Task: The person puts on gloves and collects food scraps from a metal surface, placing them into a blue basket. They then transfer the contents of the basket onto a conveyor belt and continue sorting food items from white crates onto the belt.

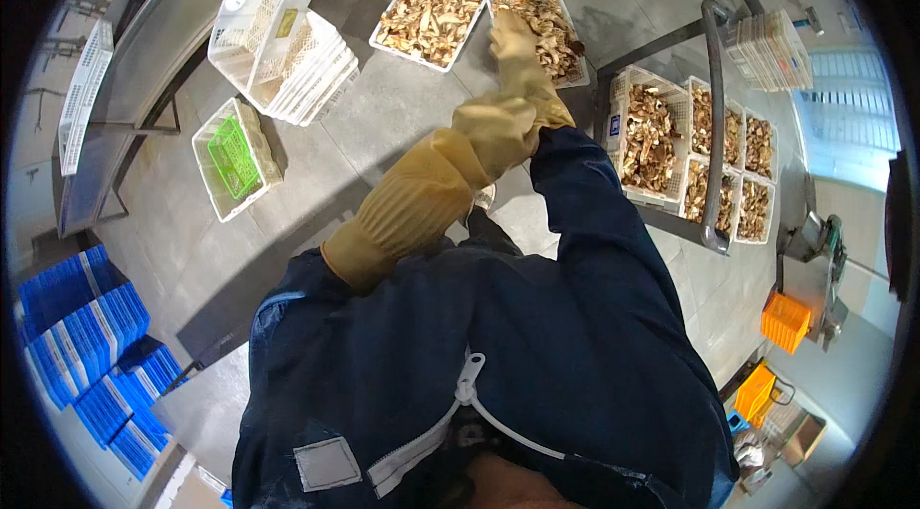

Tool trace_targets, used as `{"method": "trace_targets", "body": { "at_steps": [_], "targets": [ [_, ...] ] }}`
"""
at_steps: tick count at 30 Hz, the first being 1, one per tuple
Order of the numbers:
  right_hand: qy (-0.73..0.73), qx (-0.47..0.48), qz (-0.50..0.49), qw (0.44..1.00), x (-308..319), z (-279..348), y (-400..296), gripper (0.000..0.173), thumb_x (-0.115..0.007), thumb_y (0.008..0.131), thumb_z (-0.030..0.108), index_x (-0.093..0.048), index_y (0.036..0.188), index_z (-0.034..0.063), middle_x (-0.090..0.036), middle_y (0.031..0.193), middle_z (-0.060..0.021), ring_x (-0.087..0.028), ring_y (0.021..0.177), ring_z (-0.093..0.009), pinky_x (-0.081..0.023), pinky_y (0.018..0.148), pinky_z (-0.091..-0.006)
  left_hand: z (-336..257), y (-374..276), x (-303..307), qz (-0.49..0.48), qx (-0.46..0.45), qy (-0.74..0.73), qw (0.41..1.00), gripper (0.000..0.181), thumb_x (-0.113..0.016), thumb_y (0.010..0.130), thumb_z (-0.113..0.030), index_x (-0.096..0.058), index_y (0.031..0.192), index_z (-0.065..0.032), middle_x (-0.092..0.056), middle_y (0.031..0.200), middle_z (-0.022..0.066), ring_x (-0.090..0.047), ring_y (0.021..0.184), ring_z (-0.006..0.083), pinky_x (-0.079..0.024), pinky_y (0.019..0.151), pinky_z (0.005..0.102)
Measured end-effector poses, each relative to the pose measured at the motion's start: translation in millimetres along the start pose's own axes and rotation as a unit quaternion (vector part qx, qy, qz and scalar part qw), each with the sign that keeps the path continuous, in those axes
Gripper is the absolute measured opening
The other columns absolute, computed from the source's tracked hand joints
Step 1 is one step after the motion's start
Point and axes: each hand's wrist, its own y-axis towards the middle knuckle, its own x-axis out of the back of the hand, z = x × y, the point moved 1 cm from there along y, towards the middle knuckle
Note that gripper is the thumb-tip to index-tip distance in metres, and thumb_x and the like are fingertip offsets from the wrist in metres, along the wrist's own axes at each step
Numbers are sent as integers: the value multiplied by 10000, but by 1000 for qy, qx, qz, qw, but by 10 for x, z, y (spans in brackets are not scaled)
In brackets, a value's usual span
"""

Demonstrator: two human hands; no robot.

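Observation:
Both my hands wear long tan rubber gloves over dark blue sleeves. My left hand (pixel 499 131) reaches across my front and grips the cuff of the right rubber glove (pixel 550 110) at the wrist. Stretched forward, my right hand (pixel 514 38) appears in front of the left edge of a white plastic crate (pixel 577 74); how its fingers are set is unclear. Brown-and-cream mushroom pieces (pixel 553 31) fill that crate. Just left of it, a second white crate (pixel 451 62) on the grey tiled floor holds paler mushroom pieces (pixel 431 16).
Nested white crates (pixel 309 70) stand left, near a white crate (pixel 205 171) containing a green basket (pixel 233 157). Right, a metal rail (pixel 713 121) passes before several mushroom-filled crates (pixel 675 103). Blue crates (pixel 86 329) are stacked lower left; orange baskets (pixel 785 322) sit far right.

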Motion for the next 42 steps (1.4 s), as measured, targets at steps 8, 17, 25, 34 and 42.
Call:
{"method": "trace_targets", "body": {
  "at_steps": [8, 17, 25, 34, 42],
  "targets": [
    [-17, -194, 53, 979, 533, -411, -1228, 351, -632, 937, 195, -504, 1242, 78, -525, 1114, -81, -503, 959, -213, -463, 761, -385, -80, 204, -116, -67, 40, -242, 967, 141, -614, 863, -224, -645, 804, -100, -567, 668, 69, -532, 569, 248, -393, 520, 389],
    [199, -73, 58, 976, -287, 391, -878, 541, -606, 976, 227, -381, 1458, 129, -445, 1422, -130, -447, 1287, -269, -455, 1008, -438, -662, 188, -19, -260, -73, -683, 679, 56, -661, 803, -162, -634, 807, -113, -497, 584, 13, -443, 448, 165, -300, 422, 324],
    [234, -40, 108, 965, -886, 606, -503, 561, -590, 1003, 349, -364, 1506, 240, -455, 1506, -62, -427, 1375, -299, -356, 1111, -541, -124, -334, 473, 36, 68, -47, 996, 126, -685, 848, -96, -664, 972, -109, -652, 745, 72, -633, 612, 215, -518, 580, 333],
    [472, -98, 71, 873, -841, 862, -243, 562, -585, 989, 450, -391, 1491, 287, -456, 1518, -5, -451, 1365, -267, -383, 1068, -528, -116, -206, 601, 77, 302, -675, 669, 37, -640, 850, 7, -659, 867, -21, -629, 776, -31, -509, 590, 65, -406, 520, 228],
    [561, -22, 168, 810, -315, 704, -97, 730, -611, 941, 479, -317, 1523, 152, -429, 1468, -95, -455, 1310, -301, -415, 1026, -538, -255, -513, 430, 121, 373, -647, 654, 103, -643, 896, -20, -542, 880, -36, -596, 728, 57, -550, 590, 109, -426, 480, 239]
  ]
}}
